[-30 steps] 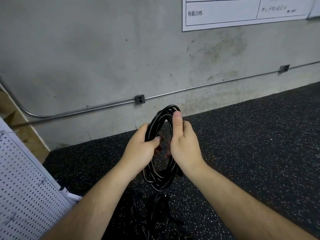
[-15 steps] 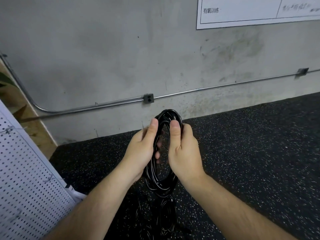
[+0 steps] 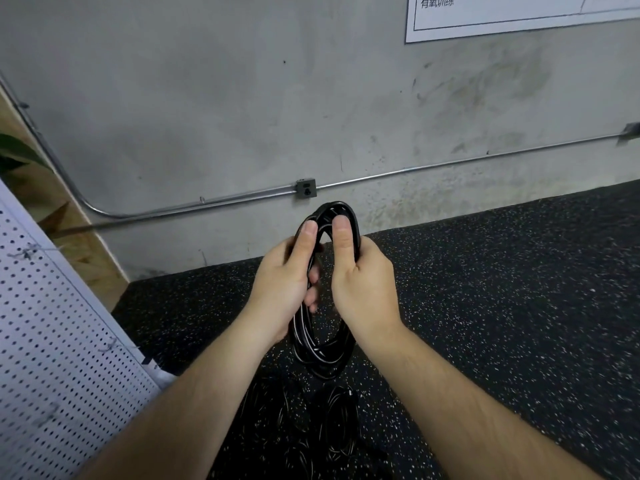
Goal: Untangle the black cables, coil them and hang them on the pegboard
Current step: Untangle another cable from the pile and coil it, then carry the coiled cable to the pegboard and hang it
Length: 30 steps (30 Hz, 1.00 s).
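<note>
Your left hand (image 3: 282,284), thumb now slid up level with the right's, and right hand (image 3: 362,285) both clasp the coiled black cable (image 3: 323,356) upright above the floor (image 3: 519,306), apparently ready for the pegboard (image 3: 52,341) at left, more cables (image 3: 311,431) lying tangled below.

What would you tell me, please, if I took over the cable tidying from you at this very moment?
Left hand grips the left side of the coiled black cable, thumb along it.
Right hand grips its right side, thumb up.
The coil is held upright above more black cables lying loose on the speckled floor.
The white pegboard is at the left.
Done: one cable coiled.
Left: hang it on the pegboard, then untangle and coil the floor cables.
</note>
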Each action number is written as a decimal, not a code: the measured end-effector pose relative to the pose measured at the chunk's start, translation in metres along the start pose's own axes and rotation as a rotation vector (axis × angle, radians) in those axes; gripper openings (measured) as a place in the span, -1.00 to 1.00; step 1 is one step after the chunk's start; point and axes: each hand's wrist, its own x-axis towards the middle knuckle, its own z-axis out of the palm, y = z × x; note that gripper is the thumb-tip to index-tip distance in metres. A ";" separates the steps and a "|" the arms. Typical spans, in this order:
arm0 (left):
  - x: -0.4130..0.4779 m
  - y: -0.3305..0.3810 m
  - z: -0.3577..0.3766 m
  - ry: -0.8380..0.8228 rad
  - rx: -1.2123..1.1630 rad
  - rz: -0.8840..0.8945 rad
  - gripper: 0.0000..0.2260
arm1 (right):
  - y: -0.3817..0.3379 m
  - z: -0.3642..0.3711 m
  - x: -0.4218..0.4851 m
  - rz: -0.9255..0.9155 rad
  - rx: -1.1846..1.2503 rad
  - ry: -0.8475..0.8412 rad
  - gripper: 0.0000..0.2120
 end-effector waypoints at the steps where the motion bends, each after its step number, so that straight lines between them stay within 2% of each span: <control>1: -0.001 -0.001 0.002 0.023 0.039 0.064 -0.58 | 0.000 -0.001 0.001 0.010 -0.004 -0.001 -0.35; 4: -0.007 0.000 0.001 0.067 0.186 0.242 -0.68 | -0.003 -0.002 0.002 0.070 0.023 -0.009 -0.35; 7: -0.011 0.003 -0.007 0.094 0.371 0.342 -0.86 | -0.004 0.002 -0.002 0.162 0.058 -0.043 -0.27; 10: -0.014 0.005 -0.017 0.106 0.583 0.439 -0.95 | -0.014 0.002 -0.005 0.411 0.228 -0.207 -0.22; 12: -0.018 0.004 -0.021 0.135 0.689 0.501 -0.88 | -0.022 -0.001 -0.004 0.530 0.316 -0.353 -0.23; 13: -0.021 0.003 -0.023 0.153 0.715 0.517 -0.84 | -0.024 -0.003 -0.005 0.526 0.311 -0.396 -0.24; 16: -0.034 0.007 -0.033 0.193 0.697 0.451 -0.77 | -0.028 0.000 -0.013 0.333 0.177 -0.405 -0.27; 18: -0.045 0.015 -0.048 0.254 0.666 0.410 -0.70 | -0.037 0.007 -0.026 0.135 0.132 -0.375 -0.40; 20: -0.059 0.029 -0.068 0.337 0.617 0.416 -0.60 | -0.051 0.016 -0.044 -0.026 0.197 -0.372 -0.55; 23: -0.082 0.060 -0.100 0.447 0.591 0.449 -0.52 | -0.082 0.036 -0.067 -0.168 0.358 -0.401 -0.64; 26: -0.108 0.092 -0.135 0.521 0.613 0.478 -0.65 | -0.125 0.066 -0.080 -0.252 0.401 -0.477 -0.63; 28: -0.130 0.115 -0.160 0.574 0.625 0.539 -0.79 | -0.158 0.090 -0.090 -0.306 0.443 -0.526 -0.72; 30: -0.151 0.137 -0.191 0.644 0.643 0.576 -0.72 | -0.196 0.117 -0.102 -0.349 0.474 -0.552 -0.70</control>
